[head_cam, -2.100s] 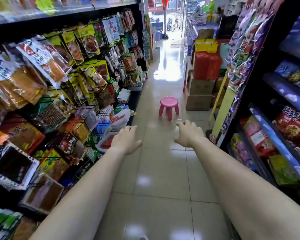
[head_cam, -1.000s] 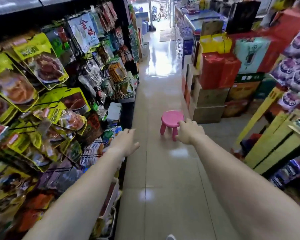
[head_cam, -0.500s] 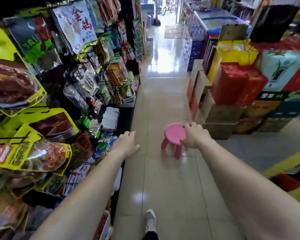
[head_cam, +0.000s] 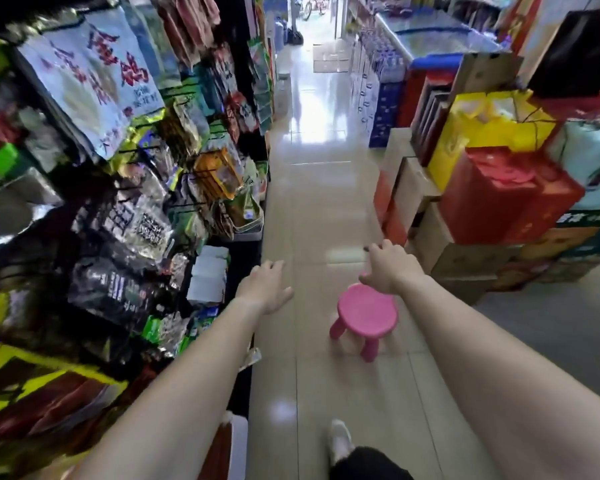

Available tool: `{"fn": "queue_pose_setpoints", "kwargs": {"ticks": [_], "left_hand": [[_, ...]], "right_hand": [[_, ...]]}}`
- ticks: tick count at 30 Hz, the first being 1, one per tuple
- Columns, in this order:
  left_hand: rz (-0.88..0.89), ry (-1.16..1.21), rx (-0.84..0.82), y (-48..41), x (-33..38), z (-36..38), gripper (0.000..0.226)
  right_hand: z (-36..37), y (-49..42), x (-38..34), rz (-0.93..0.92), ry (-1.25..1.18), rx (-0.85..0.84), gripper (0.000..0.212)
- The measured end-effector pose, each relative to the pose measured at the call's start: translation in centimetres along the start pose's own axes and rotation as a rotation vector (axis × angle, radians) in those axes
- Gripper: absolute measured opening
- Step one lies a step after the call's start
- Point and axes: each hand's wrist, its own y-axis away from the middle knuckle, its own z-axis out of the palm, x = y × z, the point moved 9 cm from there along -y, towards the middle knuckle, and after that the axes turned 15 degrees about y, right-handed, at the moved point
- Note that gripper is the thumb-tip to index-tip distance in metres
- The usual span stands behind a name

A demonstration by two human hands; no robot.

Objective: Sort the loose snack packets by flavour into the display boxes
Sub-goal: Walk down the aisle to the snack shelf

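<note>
Snack packets (head_cam: 125,188) hang crowded on the rack at the left. Beside them the left hand (head_cam: 265,289) is stretched out over the floor, its grip slack and empty. A pink stool (head_cam: 366,311) stands mid-aisle. The right hand (head_cam: 388,268) hovers at its far rim, fingers loosely bent, holding nothing. Stacked cartons (head_cam: 465,258) stand at the right.

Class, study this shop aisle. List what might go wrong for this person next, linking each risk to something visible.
1. The pink stool stands in the aisle just ahead of the shoe: a trip seems likely if it goes unnoticed.
2. The left hand is close beside the hanging snack packets; it may knock some off.
3. The glossy floor tiles might be slippery.
</note>
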Motion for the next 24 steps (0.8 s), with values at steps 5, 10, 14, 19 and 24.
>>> {"fn": "queue_pose_setpoints", "kwargs": {"ticks": [5,10,14,19,24], "left_hand": [[-0.018,-0.021,0.009,-10.3,-1.3,-2.7,0.065],[-0.053,-0.025,-0.037,-20.2,-2.4,-6.0,0.065],[-0.057,0.0,-0.014,-28.3,-2.8,-9.6,0.063],[-0.035,-0.058,-0.051,-37.4,-3.8,-12.2,0.063],[-0.023,-0.086,-0.053,-48.7,-5.5,-15.6,0.057]], "right_hand": [[-0.7,-11.0,-0.2,0.01,-0.015,-0.023,0.07],[-3.2,-22.0,-0.2,0.019,-0.052,-0.065,0.069],[-6.5,-30.8,-1.2,-0.02,-0.022,-0.059,0.069],[-9.4,-40.5,-3.3,-0.072,0.024,-0.084,0.074],[-11.2,-51.6,-4.8,-0.079,0.036,-0.096,0.08]]}}
